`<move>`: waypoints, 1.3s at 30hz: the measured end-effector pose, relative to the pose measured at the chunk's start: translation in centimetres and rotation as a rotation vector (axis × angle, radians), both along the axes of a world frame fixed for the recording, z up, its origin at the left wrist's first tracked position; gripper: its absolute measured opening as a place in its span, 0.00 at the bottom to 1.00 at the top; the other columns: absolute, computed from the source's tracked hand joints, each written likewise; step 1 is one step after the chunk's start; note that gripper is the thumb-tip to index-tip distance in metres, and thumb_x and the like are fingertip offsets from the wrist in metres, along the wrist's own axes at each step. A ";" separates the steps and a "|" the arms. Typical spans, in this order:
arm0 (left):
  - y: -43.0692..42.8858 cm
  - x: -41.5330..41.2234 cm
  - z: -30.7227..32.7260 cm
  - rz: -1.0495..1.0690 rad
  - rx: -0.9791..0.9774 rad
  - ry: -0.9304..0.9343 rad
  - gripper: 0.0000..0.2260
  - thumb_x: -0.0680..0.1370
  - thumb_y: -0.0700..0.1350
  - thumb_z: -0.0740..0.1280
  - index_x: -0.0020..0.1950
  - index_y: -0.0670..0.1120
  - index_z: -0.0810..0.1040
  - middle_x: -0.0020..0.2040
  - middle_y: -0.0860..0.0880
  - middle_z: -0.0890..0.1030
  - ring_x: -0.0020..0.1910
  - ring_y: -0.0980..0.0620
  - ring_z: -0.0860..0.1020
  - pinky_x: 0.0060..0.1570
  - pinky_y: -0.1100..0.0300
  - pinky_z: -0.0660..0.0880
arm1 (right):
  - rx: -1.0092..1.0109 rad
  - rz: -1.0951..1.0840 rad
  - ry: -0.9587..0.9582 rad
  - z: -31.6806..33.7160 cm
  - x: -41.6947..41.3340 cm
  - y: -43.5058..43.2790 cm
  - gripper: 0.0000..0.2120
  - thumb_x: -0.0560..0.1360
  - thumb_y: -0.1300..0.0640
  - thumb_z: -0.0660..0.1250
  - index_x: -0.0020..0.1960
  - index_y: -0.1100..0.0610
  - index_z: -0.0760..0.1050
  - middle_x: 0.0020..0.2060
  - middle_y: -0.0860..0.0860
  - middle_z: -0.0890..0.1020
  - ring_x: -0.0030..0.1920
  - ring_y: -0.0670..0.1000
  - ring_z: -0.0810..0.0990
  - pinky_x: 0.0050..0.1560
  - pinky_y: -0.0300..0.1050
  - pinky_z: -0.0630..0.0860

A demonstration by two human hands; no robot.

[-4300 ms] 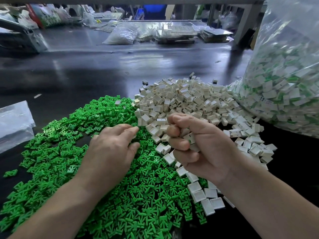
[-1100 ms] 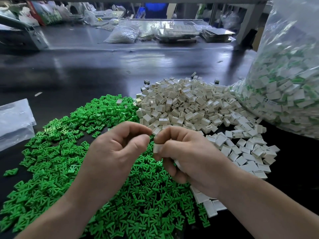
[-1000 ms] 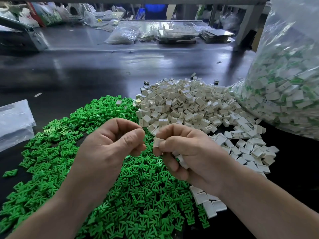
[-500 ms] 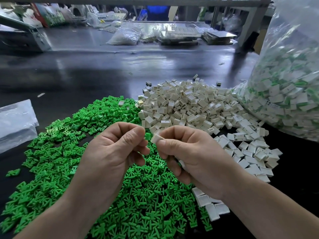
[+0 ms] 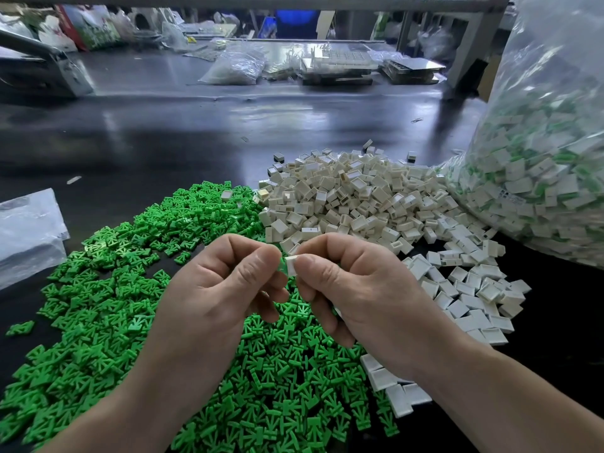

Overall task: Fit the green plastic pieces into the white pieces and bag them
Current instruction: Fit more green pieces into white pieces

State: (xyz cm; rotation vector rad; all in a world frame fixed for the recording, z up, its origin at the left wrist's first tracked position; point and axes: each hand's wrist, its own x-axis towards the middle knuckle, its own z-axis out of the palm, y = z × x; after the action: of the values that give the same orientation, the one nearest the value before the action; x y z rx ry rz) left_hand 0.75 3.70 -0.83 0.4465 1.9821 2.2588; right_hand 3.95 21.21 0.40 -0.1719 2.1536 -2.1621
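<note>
Two heaps share the near table [image 5: 170, 135]: clips [image 5: 130, 289] at left, shells [image 5: 359, 197] at right and a little farther, their edges meeting mid-table. A full bag [image 5: 539, 174] stands at the right edge, against the shells. A flat bag [image 5: 26, 233] lies at the left edge, apart from the clips. The left hand [image 5: 212, 299] and right hand [image 5: 366, 295] meet above the clips, the right fingers pinching one shell [image 5: 292, 265], the left a clip [image 5: 281, 264] beside it. Far back lie a small bag [image 5: 235, 68] and trays [image 5: 336, 65].
</note>
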 end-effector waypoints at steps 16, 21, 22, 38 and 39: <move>0.7 0.1 0.6 -0.348 0.420 -0.358 0.18 0.71 0.48 0.74 0.58 0.42 0.82 0.40 0.41 0.84 0.33 0.50 0.83 0.31 0.61 0.79 | -0.177 0.064 -0.158 0.1 0.0 -0.2 0.11 0.83 0.53 0.63 0.47 0.58 0.77 0.30 0.49 0.74 0.24 0.45 0.71 0.21 0.35 0.65; 0.4 0.0 0.6 -0.388 0.426 -0.422 0.17 0.70 0.47 0.75 0.56 0.42 0.83 0.37 0.42 0.83 0.31 0.50 0.82 0.29 0.61 0.79 | -0.152 0.118 -0.131 0.2 0.0 -0.1 0.10 0.80 0.51 0.64 0.41 0.50 0.77 0.31 0.48 0.74 0.24 0.45 0.71 0.20 0.34 0.65; 0.3 -0.1 0.6 -0.404 0.425 -0.440 0.18 0.69 0.47 0.77 0.56 0.42 0.83 0.37 0.41 0.83 0.31 0.49 0.82 0.29 0.61 0.79 | -0.150 0.126 -0.133 0.2 0.0 -0.1 0.10 0.79 0.50 0.64 0.40 0.50 0.77 0.31 0.48 0.74 0.24 0.44 0.71 0.20 0.34 0.65; 0.0 0.1 0.7 -0.470 0.447 -0.497 0.15 0.68 0.47 0.79 0.52 0.44 0.83 0.34 0.43 0.82 0.29 0.49 0.81 0.28 0.61 0.79 | -0.083 0.153 -0.148 1.2 0.5 0.1 0.11 0.82 0.55 0.63 0.50 0.63 0.74 0.30 0.46 0.75 0.24 0.45 0.70 0.20 0.34 0.63; 0.1 0.1 0.7 -0.467 0.448 -0.491 0.15 0.68 0.47 0.79 0.52 0.44 0.83 0.34 0.43 0.82 0.29 0.49 0.81 0.28 0.61 0.79 | -0.085 0.152 -0.150 1.2 0.5 0.1 0.10 0.82 0.55 0.63 0.49 0.63 0.74 0.30 0.46 0.75 0.24 0.45 0.70 0.20 0.34 0.63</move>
State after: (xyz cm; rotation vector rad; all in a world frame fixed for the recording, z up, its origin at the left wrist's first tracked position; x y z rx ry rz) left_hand 0.88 3.76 -0.12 0.3039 1.0183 2.2058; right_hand 4.46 21.31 1.60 -0.1667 1.9053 -2.1102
